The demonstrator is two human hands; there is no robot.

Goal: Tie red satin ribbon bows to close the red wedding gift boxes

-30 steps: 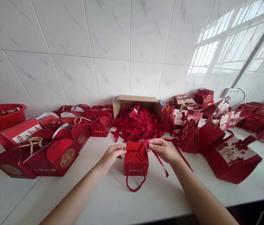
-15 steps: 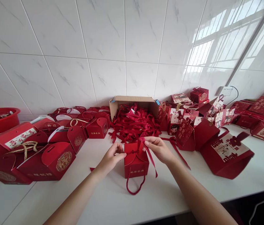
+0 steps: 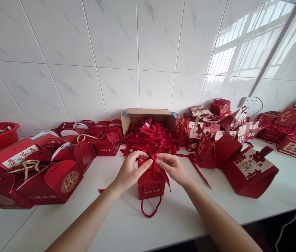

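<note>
A small red gift box [image 3: 151, 189] with gold lettering stands upright in front of me. Its twisted rope handle [image 3: 150, 214] hangs down the near side onto the table. Over the box top, my left hand [image 3: 132, 171] pinches a red ribbon at its knot. My right hand [image 3: 171, 168] closes on the same red ribbon [image 3: 165, 176] close beside it, and a loose end trails down the box's right side. Both sets of fingertips nearly meet and partly hide the knot.
Behind the box, a cardboard carton [image 3: 148, 112] spills red ribbons [image 3: 150, 136]. Folded red boxes [image 3: 58, 182] crowd the left, near a red basin [image 3: 0, 138]. More printed boxes [image 3: 250, 171] stand at right. A power strip [image 3: 249, 102] rests against the tiled wall.
My left hand has moved right and up from the box's left edge to the ribbon's knot. The right hand stays on the ribbon, slightly lower, and the two hands are now close together.
</note>
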